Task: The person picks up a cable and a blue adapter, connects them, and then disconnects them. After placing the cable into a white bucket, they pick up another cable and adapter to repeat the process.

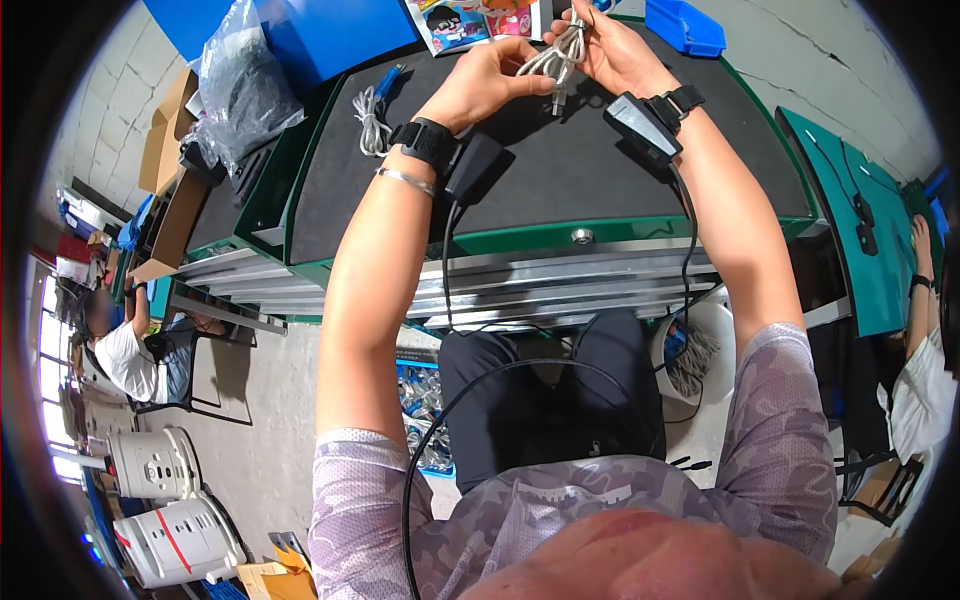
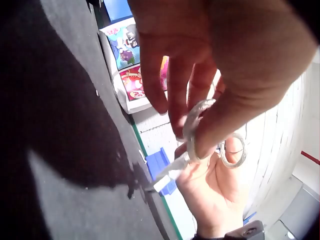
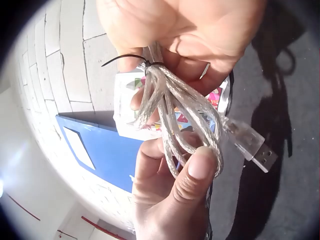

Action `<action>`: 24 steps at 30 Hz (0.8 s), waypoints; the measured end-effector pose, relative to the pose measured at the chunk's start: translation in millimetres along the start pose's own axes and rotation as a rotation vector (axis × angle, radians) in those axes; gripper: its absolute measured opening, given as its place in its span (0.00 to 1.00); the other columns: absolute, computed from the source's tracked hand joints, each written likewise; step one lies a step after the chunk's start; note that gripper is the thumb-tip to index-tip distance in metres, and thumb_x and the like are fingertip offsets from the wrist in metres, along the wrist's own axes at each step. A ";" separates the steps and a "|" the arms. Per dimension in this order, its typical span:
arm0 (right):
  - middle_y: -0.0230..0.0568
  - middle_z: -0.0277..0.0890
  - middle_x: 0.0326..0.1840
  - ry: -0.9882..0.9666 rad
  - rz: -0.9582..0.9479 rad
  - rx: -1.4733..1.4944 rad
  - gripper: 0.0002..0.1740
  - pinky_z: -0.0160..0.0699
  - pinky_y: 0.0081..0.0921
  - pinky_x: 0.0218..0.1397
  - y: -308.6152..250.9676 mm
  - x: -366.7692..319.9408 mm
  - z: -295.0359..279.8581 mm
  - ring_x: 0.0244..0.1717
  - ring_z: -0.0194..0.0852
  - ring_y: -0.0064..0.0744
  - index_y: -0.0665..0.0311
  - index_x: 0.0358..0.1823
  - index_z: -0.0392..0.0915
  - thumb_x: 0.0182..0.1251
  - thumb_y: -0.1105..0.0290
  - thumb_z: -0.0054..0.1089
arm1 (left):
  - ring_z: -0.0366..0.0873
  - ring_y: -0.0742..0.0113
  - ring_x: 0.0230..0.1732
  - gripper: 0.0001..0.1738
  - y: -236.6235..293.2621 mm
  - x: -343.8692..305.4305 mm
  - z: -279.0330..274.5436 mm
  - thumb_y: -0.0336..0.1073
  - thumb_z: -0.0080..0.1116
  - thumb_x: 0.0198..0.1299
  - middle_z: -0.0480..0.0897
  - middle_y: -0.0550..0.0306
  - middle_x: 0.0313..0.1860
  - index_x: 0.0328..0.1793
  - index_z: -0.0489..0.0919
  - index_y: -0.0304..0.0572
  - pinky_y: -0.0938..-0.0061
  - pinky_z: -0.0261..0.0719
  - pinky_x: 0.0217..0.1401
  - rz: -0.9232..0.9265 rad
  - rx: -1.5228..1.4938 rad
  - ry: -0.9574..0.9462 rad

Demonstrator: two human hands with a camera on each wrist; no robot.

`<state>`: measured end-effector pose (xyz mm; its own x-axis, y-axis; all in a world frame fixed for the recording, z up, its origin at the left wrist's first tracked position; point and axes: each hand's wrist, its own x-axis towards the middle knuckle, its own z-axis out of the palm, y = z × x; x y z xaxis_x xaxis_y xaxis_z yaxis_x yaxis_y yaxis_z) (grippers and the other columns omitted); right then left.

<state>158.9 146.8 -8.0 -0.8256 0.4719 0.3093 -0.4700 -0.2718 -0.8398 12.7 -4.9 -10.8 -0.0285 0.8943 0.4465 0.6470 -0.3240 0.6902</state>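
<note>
Both hands hold one coiled USB cable [image 1: 556, 62] with a clear braided jacket, above the dark mat. A thin black tie [image 3: 148, 65] binds the coil at one end. My left hand [image 1: 492, 82] pinches the loops between thumb and fingers; in the right wrist view its thumb lies across them. My right hand [image 1: 618, 52] grips the bundle by the tied end, its fingers partly behind the cable. The metal USB plug [image 3: 265, 159] hangs free beside the loops. On the mat to the left lies another coiled cable [image 1: 370, 122] with a blue connector [image 1: 388, 82].
A blue bin [image 1: 685, 28] stands at the back right, and a colourful printed package [image 1: 470, 22] at the back. Left of the mat sits a plastic bag [image 1: 240, 90]. A white bucket [image 1: 725, 345] with cables is below right. Other people sit at both sides.
</note>
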 end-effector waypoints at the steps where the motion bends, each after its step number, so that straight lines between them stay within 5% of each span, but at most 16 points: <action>1: 0.36 0.79 0.30 -0.009 0.008 -0.006 0.20 0.80 0.27 0.38 -1.3 -0.8 2.0 0.32 0.80 0.31 0.60 0.36 0.75 0.73 0.49 0.49 | 0.77 0.77 0.42 0.18 1.4 -0.5 1.1 0.41 0.68 0.59 0.81 0.63 0.39 0.49 0.77 0.39 0.81 0.75 0.47 -0.007 -0.100 -0.065; 5: 0.38 0.78 0.30 -0.028 -0.046 -0.081 0.21 0.79 0.27 0.37 4.1 -5.7 12.0 0.32 0.80 0.31 0.61 0.37 0.76 0.73 0.49 0.50 | 0.74 0.78 0.39 0.23 12.7 -5.0 6.7 0.51 0.63 0.63 0.80 0.64 0.39 0.49 0.79 0.37 0.84 0.71 0.47 -0.196 -0.435 -0.070; 6: 0.38 0.78 0.31 -0.006 -0.015 -0.153 0.23 0.80 0.27 0.37 6.4 -3.7 9.6 0.32 0.80 0.31 0.63 0.40 0.77 0.73 0.49 0.50 | 0.72 0.82 0.39 0.23 10.3 -5.2 8.4 0.51 0.55 0.68 0.76 0.68 0.37 0.55 0.76 0.37 0.86 0.71 0.46 -0.194 -0.407 -0.074; 9: 0.37 0.78 0.31 0.011 0.070 -0.166 0.24 0.80 0.27 0.37 4.6 -6.5 15.4 0.32 0.80 0.31 0.66 0.42 0.76 0.73 0.48 0.50 | 0.70 0.83 0.36 0.21 9.7 -4.8 5.7 0.50 0.57 0.68 0.76 0.70 0.35 0.55 0.77 0.40 0.87 0.69 0.41 -0.197 -0.324 -0.222; 16: 0.36 0.79 0.37 -0.042 0.066 -0.060 0.28 0.79 0.31 0.44 -2.2 -8.6 23.5 0.40 0.79 0.31 0.55 0.45 0.78 0.72 0.38 0.41 | 0.72 0.81 0.32 0.16 10.8 -5.1 4.0 0.45 0.62 0.64 0.78 0.69 0.32 0.50 0.80 0.42 0.83 0.69 0.36 -0.170 -0.379 -0.165; 24: 0.34 0.79 0.36 -0.032 0.069 -0.043 0.28 0.77 0.30 0.47 0.5 -7.2 21.4 0.40 0.79 0.31 0.54 0.46 0.78 0.71 0.38 0.42 | 0.71 0.82 0.32 0.17 7.9 -6.5 3.8 0.45 0.63 0.64 0.77 0.70 0.31 0.51 0.79 0.43 0.83 0.69 0.37 -0.191 -0.353 -0.162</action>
<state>158.0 125.4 -1.1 -0.8655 0.4261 0.2634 -0.3983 -0.2664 -0.8777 20.9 -12.1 -10.4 0.0156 0.9763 0.2157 0.3408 -0.2080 0.9169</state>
